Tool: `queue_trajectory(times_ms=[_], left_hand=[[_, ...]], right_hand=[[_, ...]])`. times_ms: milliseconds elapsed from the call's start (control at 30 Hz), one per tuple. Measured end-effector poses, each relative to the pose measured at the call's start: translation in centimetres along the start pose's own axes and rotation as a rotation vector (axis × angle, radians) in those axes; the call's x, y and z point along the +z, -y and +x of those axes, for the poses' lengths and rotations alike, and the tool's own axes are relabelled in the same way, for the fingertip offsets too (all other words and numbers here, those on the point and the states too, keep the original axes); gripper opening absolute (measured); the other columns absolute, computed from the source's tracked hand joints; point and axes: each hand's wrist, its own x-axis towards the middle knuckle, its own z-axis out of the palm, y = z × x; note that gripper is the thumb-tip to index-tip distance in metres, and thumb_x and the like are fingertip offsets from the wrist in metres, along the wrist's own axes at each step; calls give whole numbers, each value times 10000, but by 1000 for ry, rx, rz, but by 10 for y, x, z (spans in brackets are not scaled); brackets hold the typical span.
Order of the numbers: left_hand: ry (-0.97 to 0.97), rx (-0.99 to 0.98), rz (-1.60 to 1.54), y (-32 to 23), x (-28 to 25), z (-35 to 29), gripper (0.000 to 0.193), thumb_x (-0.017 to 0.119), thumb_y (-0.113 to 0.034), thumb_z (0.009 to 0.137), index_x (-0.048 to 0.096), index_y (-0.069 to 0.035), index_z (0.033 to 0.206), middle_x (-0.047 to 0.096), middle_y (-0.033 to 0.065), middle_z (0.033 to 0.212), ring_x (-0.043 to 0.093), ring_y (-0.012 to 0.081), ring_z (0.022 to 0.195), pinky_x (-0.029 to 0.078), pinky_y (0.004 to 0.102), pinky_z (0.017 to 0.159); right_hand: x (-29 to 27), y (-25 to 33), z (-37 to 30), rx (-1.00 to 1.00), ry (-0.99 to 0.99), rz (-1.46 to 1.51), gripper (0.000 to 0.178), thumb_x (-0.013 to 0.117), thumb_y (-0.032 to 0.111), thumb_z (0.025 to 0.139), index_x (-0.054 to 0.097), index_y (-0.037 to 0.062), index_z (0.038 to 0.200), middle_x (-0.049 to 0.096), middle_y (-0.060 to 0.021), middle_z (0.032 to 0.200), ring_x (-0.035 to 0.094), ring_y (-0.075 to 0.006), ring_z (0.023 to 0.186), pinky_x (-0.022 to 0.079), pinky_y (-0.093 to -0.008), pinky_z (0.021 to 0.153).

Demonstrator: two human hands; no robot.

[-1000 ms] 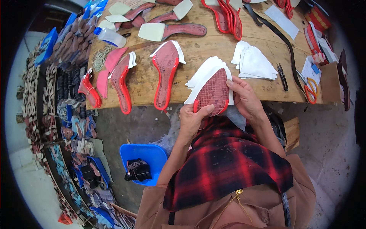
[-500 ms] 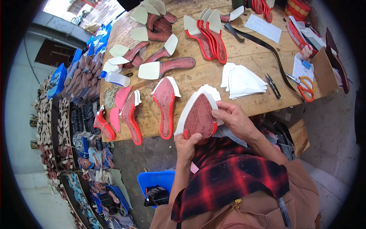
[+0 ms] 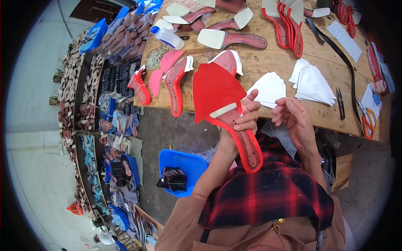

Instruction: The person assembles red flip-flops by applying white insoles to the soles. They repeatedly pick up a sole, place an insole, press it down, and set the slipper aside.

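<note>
My left hand (image 3: 247, 115) is closed round the narrow middle of a shoe insole (image 3: 217, 90), holding it up over the table's front edge. A smooth red covering spreads across its broad front part. The narrow heel part is brownish with a red rim and points down toward me. Just to the right, my right hand (image 3: 295, 121) is empty, its fingers loosely bent and apart. Beyond it on the table lie white cut pieces (image 3: 268, 90) and a second white stack (image 3: 316, 83). Another red-rimmed insole (image 3: 228, 62) lies partly hidden behind the held one.
On the wooden table (image 3: 289, 62) are bundled red-rimmed insoles (image 3: 289, 29), a white bottle (image 3: 168, 38), pink pieces (image 3: 171, 60), thread snips (image 3: 340, 102), orange-handled scissors (image 3: 369, 123) and a black strap (image 3: 341, 52). A blue bin (image 3: 190, 161) stands below; loaded shelves (image 3: 86, 83) line the left.
The insole has been turned over, so its smooth red face shows instead of the lined, white-edged one. My right hand has let go of it. The view has shifted, moving the table rightward.
</note>
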Motion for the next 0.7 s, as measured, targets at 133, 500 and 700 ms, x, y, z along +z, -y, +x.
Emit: queue_trajectory(times_ms=[133, 500, 700], left_hand=[[-83, 225, 324, -8, -8, -8, 504, 470, -395, 1011, 471, 38, 1268, 540, 100, 866, 508, 133, 605, 436, 235, 418], [-381, 886, 1363, 14, -5, -7, 675, 718, -372, 881, 423, 19, 1346, 610, 122, 1174, 607, 169, 1047, 496, 336, 938], [-349, 316, 1033, -3, -11, -22, 928, 812, -456, 751, 368, 37, 1401, 555, 122, 1317, 548, 208, 1214, 431, 362, 1050]], right_hand=[[2, -1, -1, -34, 75, -46, 453, 467, 377, 1022, 544, -20, 1225, 670, -121, 1012, 656, -159, 827, 505, -259, 721], [23, 11, 5, 135, 127, -289, 272, 593, 221, 980, 654, -23, 1085, 694, -57, 904, 659, -98, 760, 538, -235, 680], [11, 10, 10, 82, 84, -268, 240, 592, 242, 984, 650, 15, 931, 674, -39, 787, 643, -89, 686, 529, -225, 643]])
